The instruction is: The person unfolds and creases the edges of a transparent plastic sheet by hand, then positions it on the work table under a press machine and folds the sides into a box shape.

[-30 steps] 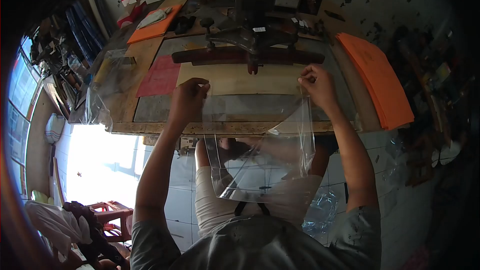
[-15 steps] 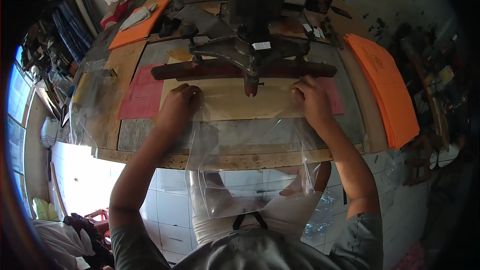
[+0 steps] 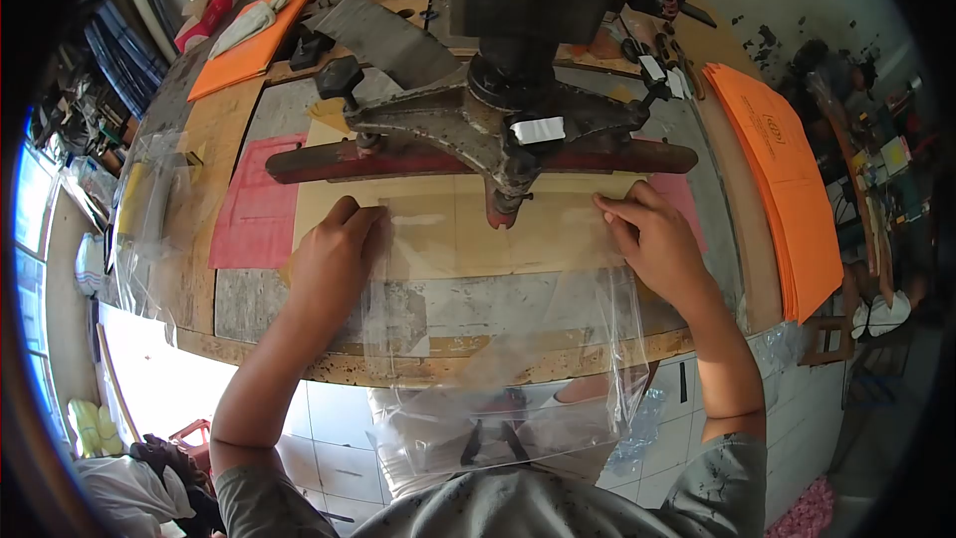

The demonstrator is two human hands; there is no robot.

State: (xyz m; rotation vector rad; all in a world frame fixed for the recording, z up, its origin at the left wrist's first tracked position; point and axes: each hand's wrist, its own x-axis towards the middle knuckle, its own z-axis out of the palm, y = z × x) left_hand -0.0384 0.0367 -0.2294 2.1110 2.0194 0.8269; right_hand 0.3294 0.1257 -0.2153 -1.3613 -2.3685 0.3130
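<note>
A clear plastic sheet or bag (image 3: 498,339) stretches between my hands, its near end hanging over the table's front edge. My left hand (image 3: 341,244) is closed, pinching the plastic's far left corner. At the opposite corner my right hand (image 3: 652,239) pinches it between thumb and fingers. Beneath the plastic lies a tan board or paper (image 3: 448,239), on top of a pink sheet (image 3: 254,214). Just beyond my hands a long dark bar (image 3: 418,161) hangs under the press's metal bracket (image 3: 468,120). How far the plastic reaches under the bar I cannot tell.
Orange printed sheets (image 3: 782,179) are stacked at the right edge; another orange stack (image 3: 239,50) with a glove lies at the back left. More clear plastic (image 3: 149,239) drapes over the left edge. Scissors (image 3: 687,65) lie at the back right.
My view has shifted, so the press looks larger and lower. Both hands still pinch the plastic and appear slightly farther from the bar, with the plastic drawn toward me.
</note>
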